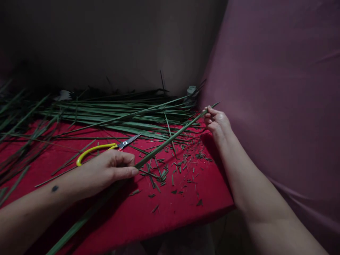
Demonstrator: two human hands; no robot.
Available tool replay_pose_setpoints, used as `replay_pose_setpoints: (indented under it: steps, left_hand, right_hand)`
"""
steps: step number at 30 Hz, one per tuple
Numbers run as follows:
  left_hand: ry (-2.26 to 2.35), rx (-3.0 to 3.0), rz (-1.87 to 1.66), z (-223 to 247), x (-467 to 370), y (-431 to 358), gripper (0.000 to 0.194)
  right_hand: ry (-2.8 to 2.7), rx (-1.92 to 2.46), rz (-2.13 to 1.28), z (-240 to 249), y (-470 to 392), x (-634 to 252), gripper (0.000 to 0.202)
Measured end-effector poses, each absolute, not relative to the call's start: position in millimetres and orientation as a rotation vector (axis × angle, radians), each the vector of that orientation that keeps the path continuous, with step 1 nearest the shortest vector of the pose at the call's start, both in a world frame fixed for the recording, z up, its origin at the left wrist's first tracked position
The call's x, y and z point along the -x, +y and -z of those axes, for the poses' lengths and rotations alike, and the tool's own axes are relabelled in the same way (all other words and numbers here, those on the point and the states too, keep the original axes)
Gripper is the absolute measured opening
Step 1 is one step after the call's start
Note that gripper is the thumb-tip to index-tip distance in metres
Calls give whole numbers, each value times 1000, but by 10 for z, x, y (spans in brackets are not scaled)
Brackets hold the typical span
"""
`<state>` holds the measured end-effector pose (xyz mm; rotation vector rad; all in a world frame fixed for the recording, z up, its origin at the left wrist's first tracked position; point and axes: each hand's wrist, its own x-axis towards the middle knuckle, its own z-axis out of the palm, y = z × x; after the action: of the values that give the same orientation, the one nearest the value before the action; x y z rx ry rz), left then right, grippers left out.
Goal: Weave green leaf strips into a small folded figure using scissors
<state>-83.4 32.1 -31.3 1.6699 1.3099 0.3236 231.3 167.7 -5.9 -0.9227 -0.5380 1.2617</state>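
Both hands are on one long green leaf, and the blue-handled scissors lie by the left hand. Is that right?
No: the head view shows scissors with a yellow handle, not blue. The left hand and right hand do hold one long green leaf, with the scissors by the left.

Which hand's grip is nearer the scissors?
Left. The left grip is just in front of the scissors, partly hiding them; the right grip is farther off, to their right.
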Motion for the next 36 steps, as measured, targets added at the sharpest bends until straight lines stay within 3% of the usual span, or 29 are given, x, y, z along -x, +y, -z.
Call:
replay_pose_setpoints:
  steps: [8,24,32,36]
  left_hand:
    - [1337,-1586,-367,302,804,311,35]
    - [1263,-1411,-542,278,646,328,34]
    - [1229,-1396,-551,252,640,308,33]
    - [1242,-1420,-522,270,661,310,35]
  right_hand:
    - [-493,897,-1178,57,1725,-2454,23]
    - [-1029,954,-1906,368,999,-1265,16]
    - [-970,848,-2030,480,1047,-1303,15]
    - [-962,780,-1909,458,1050,-1278,15]
